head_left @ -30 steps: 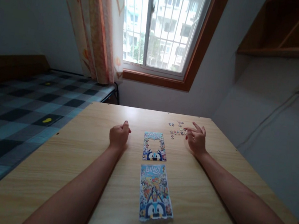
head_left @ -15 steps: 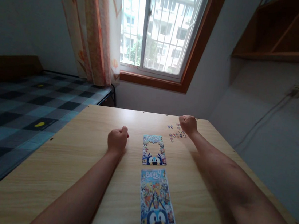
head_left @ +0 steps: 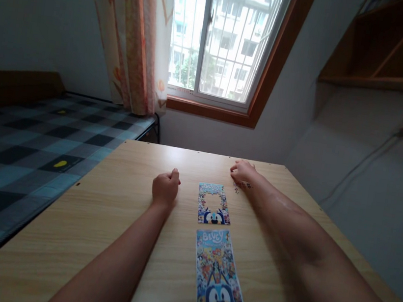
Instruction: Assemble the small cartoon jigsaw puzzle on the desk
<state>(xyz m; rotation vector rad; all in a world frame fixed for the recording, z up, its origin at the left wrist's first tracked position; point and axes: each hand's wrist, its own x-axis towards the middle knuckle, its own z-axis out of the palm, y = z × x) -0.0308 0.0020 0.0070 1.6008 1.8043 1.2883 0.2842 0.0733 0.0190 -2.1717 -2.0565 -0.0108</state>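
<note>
My left hand (head_left: 165,187) rests on the table as a closed fist, thumb on top, left of the puzzle; nothing shows in it. My right hand (head_left: 242,171) reaches over the loose puzzle pieces (head_left: 238,187) near the far edge, its fingers bent downward and a little apart. Hand and forearm hide part of that pile. Between my arms lies a partly assembled Bluey jigsaw puzzle (head_left: 214,217), with a bare gap in its middle. Closer to me is a printed Bluey picture sheet (head_left: 220,272) with a torn, slightly curled bottom edge.
The light wooden table (head_left: 111,218) carries all of this. A bed with a checked cover (head_left: 38,149) stands along its left side. Behind are a curtain (head_left: 142,64) and a barred window (head_left: 226,45). A wooden shelf (head_left: 377,82) and a cable hang on the right wall.
My right hand has moved left over the loose pieces, and its fist has loosened into bent, parted fingers. My left fist stays by the puzzle. The whole view has shifted slightly.
</note>
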